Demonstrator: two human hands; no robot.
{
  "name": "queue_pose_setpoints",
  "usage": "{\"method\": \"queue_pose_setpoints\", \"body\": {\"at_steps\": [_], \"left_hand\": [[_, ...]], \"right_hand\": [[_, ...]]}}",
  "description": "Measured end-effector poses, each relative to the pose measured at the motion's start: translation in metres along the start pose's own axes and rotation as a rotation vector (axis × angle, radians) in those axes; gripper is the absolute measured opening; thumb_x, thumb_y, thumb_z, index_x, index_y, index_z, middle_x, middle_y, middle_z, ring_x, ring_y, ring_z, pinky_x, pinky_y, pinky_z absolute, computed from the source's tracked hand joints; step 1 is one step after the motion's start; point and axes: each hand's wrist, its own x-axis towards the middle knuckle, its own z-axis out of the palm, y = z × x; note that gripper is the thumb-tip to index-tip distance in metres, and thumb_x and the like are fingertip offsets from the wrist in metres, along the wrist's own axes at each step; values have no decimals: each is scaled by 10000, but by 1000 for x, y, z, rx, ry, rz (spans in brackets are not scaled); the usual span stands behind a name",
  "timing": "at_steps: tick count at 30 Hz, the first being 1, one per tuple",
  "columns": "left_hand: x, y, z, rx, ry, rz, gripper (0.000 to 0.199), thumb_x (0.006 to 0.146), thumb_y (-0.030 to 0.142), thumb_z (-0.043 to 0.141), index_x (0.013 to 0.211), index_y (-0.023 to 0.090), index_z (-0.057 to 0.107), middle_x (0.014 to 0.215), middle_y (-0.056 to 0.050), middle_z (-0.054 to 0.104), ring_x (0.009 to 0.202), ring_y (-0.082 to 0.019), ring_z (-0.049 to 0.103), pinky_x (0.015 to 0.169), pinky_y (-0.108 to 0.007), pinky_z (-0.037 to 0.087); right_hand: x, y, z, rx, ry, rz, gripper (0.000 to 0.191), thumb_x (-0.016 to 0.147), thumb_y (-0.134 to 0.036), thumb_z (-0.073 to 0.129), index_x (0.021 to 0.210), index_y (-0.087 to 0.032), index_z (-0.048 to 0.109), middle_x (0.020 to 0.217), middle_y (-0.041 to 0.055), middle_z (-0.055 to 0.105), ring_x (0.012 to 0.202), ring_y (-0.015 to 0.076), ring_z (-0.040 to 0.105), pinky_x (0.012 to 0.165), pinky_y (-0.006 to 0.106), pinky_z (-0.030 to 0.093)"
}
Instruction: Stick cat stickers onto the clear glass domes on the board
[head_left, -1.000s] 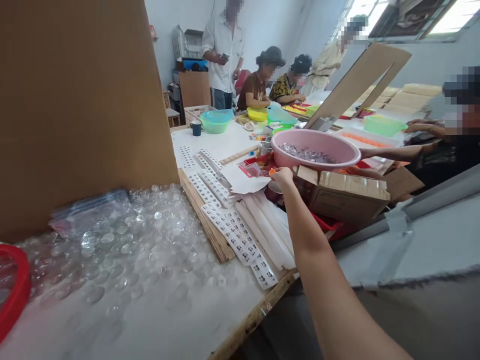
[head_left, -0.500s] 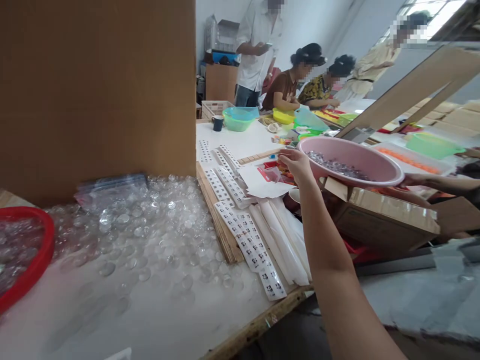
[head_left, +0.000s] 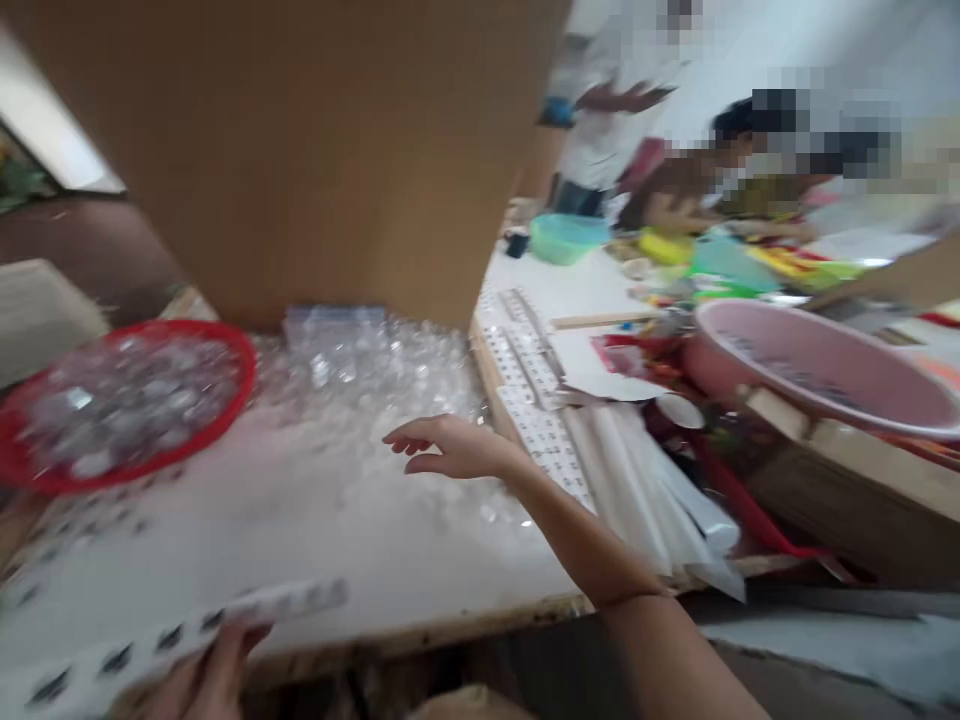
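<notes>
My right hand (head_left: 454, 447) hovers palm-down above clear round discs (head_left: 420, 375) on the white table. Its fingers reach out to the left, thumb apart, with nothing visible in them. Low in the view, my left hand (head_left: 214, 675) pinches the near edge of a white sticker strip (head_left: 142, 640) with dark printed figures; motion smears it somewhat. A red basin (head_left: 247, 375) full of clear discs stands to the left. More sticker sheets (head_left: 536, 420) lie right of the disc pile.
A tall cardboard sheet (head_left: 322, 150) rises behind the discs. Rolled clear plastic (head_left: 630, 490) lies at the table's right edge. Beyond it a pink basin (head_left: 810, 340) rests on a cardboard box (head_left: 847, 500). Several people work or stand at the back.
My right hand has left the pink basin's side and swung left over the discs. The view has turned left, bringing my left hand, the sticker strip and the whole red basin into sight.
</notes>
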Motion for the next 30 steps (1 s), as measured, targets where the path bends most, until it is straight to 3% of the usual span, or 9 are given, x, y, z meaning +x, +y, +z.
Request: {"method": "queue_pose_setpoints", "body": {"at_steps": [4,8,10,14,17,20,23,27,30], "left_hand": [[-10,-37,-33,62,221,-85,413,620,535,864,844,204,763,750,-29,739,727,-249,700,723,-368,616],[-13,-57,-50,-104,273,-116,401,646,517,857,842,178,771,839,-53,758,744,-215,690,712,-308,586],[-13,-58,-52,-168,278,-131,393,650,504,860,841,171,772,850,-53,757,724,-194,680,689,-286,574],[-8,-58,-54,-223,277,-155,399,651,493,863,851,161,767,866,-50,755,721,-182,674,687,-293,577],[-1,-61,-55,-225,266,-160,391,658,500,856,822,157,763,824,-41,745,692,-176,670,683,-304,580],[3,-64,-54,-221,256,-154,372,666,496,852,792,158,759,786,-31,735,674,-166,666,668,-287,570],[4,-65,-53,-207,251,-141,361,691,491,840,807,158,761,781,-28,732,671,-157,666,675,-276,563],[5,-66,-50,-182,248,-127,373,723,504,814,850,157,768,808,-43,745,663,-162,670,674,-284,559],[3,-66,-48,-174,239,-130,375,747,496,798,890,150,773,865,-70,757,683,-176,678,690,-296,556]], "right_hand": [[10,-5,81,184,-100,26,381,836,-245,670,1216,-276,690,1031,27,767,880,183,730,801,326,590],[17,2,130,252,-146,70,343,875,-250,617,1212,-245,682,1025,50,763,893,192,727,827,358,595],[22,10,140,157,-52,56,325,886,-249,610,1202,-242,685,1072,70,748,967,217,714,887,398,578],[38,39,140,-183,225,64,386,894,-258,625,1278,-218,637,1312,144,636,1234,312,590,1013,520,500],[48,55,141,-320,251,50,392,890,-239,639,1280,-206,626,1365,163,595,1287,335,544,1054,560,458],[51,51,154,-298,231,-14,290,904,-223,621,1190,-211,669,1287,147,643,1236,315,579,1059,537,455],[48,25,172,-93,137,-39,248,940,-250,581,1165,-209,676,1185,126,688,1136,262,635,981,438,517],[45,-14,194,222,-186,-58,312,916,-335,641,1203,-213,658,1164,97,707,1050,211,670,907,346,537],[46,-29,205,283,-345,-26,265,880,-284,677,1132,-200,684,1058,67,728,914,176,672,798,286,524]]}}
